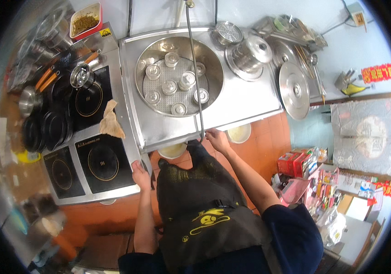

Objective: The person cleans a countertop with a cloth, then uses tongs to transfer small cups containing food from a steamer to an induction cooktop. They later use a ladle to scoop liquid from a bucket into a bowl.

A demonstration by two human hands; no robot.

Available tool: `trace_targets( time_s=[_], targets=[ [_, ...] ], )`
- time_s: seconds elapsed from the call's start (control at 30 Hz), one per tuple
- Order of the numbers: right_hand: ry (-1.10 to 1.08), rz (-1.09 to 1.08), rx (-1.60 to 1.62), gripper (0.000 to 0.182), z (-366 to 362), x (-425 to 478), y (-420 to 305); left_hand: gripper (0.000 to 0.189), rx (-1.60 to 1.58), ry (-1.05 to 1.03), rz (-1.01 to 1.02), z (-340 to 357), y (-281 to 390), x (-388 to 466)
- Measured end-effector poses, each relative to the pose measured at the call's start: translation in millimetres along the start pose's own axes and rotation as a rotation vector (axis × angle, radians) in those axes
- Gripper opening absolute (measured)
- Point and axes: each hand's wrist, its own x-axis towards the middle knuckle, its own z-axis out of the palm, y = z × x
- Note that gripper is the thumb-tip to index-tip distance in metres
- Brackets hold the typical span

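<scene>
My right hand (217,139) is at the front edge of the steel counter (250,99), fingers curled, beside the lower end of a thin metal pipe (195,68). Whether its fingertips grip anything there is hidden. My left hand (141,175) is by the corner of the induction cooker's steel top (135,188); its grip is unclear. Set into the counter before me is a wide, round steel steamer (216,61). Several small lidded jars (169,87) stand apart on its perforated plate (161,102). The pipe crosses over the steamer's right part.
Left, a tan cloth (111,121) lies among black induction plates (103,164), near pans (55,130) and a small steel pot (81,76). Right are a lidded steel pot (252,54) and a large round lid (295,90). Bowls (239,133) sit below the counter's front edge.
</scene>
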Motion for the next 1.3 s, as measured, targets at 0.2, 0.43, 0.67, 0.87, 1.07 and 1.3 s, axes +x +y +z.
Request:
trace_targets(
  time_s=[0.2, 0.43, 0.67, 0.87, 1.07, 1.3],
  targets=[
    [0.287, -0.131, 0.052, 0.02, -27, 172, 2, 0.053, 0.274, 0.024, 0.135, 26, 38, 65],
    [0.01, -0.607, -0.8, 0.073, 20, 350, 47, 0.073, 0.511, -0.057, 0.173, 61, 23, 91],
    [-0.252, -0.787, -1.006, 0.045, 35, 384, -3, 0.079, 0.573, -0.043, 0.177, 64, 28, 95],
    [-0.305, -0.642, -0.753, 0.074, 19, 387, 3, 0.081, 0.59, -0.073, 0.121, 67, 28, 95],
    [-0.132, -0.403, -0.26, 0.099, -42, 331, 34, 0.081, 0.57, -0.075, 0.128, 66, 26, 94],
    [0.101, -0.371, -0.101, 0.099, -94, 292, 3, 0.08, 0.527, -0.048, 0.164, 65, 36, 95]
  ],
)
